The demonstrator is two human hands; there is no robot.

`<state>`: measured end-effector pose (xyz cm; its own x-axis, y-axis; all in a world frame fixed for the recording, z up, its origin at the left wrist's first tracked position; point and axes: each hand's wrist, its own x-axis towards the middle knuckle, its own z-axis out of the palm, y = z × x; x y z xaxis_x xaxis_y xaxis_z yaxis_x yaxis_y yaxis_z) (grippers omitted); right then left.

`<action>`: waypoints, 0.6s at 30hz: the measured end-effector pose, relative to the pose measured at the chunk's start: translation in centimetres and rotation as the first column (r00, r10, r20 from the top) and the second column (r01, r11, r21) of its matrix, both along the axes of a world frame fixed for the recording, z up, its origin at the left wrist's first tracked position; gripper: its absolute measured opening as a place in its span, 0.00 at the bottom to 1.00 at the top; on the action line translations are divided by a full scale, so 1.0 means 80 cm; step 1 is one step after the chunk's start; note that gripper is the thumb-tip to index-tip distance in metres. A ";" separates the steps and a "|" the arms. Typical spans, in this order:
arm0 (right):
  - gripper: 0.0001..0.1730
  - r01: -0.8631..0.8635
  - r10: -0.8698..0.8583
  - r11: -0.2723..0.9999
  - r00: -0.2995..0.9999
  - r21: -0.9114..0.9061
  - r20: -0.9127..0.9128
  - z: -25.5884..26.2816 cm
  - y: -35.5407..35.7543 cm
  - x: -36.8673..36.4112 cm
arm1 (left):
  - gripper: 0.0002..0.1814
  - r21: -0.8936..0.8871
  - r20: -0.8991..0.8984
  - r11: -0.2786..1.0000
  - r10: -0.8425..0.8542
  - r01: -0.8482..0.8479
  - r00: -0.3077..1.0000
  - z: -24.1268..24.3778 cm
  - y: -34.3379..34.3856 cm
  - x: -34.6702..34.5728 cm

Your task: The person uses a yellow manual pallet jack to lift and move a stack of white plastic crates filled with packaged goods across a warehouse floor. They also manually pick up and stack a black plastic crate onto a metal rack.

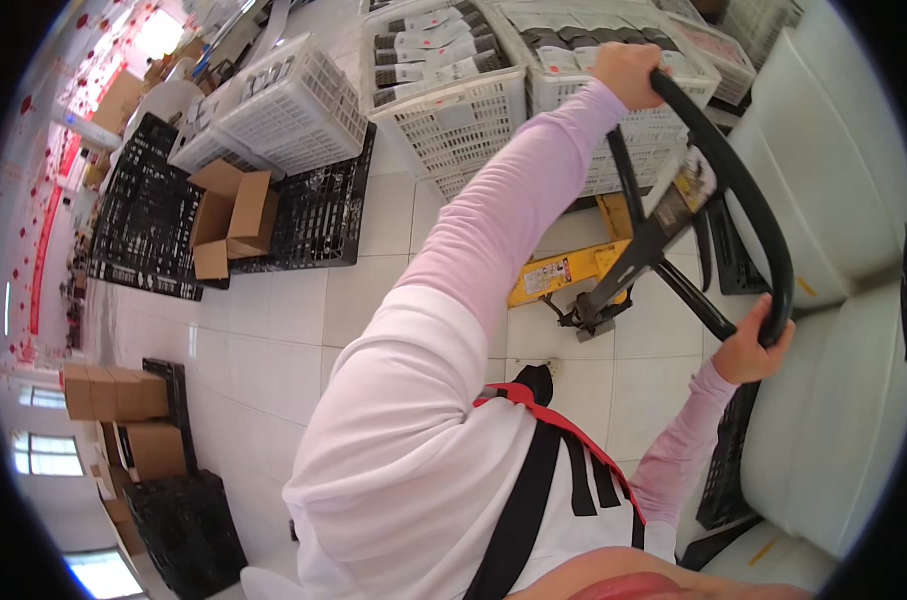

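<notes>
Both hands are on the black loop handle [750,202] of a yellow pallet jack [558,274]. My left hand [628,75] grips the handle's upper end, close to the packed crates. Lower down, near the large pale containers, my right hand [753,346] is closed round the other end of the loop. The handle's metal shaft [633,259] slants down to the jack's base over the tiled floor. White plastic crates [453,124] filled with grey-and-white packages [431,45] stand by the jack. One black shoe [534,384] shows below the handle.
Large pale containers [813,172] line the right side. At the upper left, black plastic pallets [311,217] hold an opened cardboard box [251,214] and white crates [296,105]. Stacked cartons [115,394] and another black pallet [187,532] are at the lower left.
</notes>
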<state>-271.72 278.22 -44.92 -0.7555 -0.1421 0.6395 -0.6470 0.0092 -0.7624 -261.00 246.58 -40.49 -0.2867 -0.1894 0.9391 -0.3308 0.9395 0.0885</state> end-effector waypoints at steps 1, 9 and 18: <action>0.13 -0.001 0.001 1.000 0.999 -0.006 0.034 -0.010 -0.011 -0.017 | 0.12 0.029 0.026 0.998 0.047 -0.047 0.999 -0.009 -0.013 -0.011; 0.09 -0.194 0.201 0.979 0.964 -0.060 0.171 -0.045 -0.060 -0.126 | 0.15 0.315 0.231 0.933 0.103 -0.175 0.968 -0.035 -0.007 -0.036; 0.12 -0.221 0.221 0.975 0.949 -0.025 0.227 -0.105 -0.152 -0.317 | 0.10 0.283 0.141 0.947 0.115 -0.152 0.983 -0.064 0.050 -0.045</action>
<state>-297.09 266.09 -53.36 -0.8303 -0.3221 0.4548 -0.4429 -0.1141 -0.8893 -264.57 250.57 -45.63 -0.3477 -0.4936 0.7972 -0.4766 0.8252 0.3031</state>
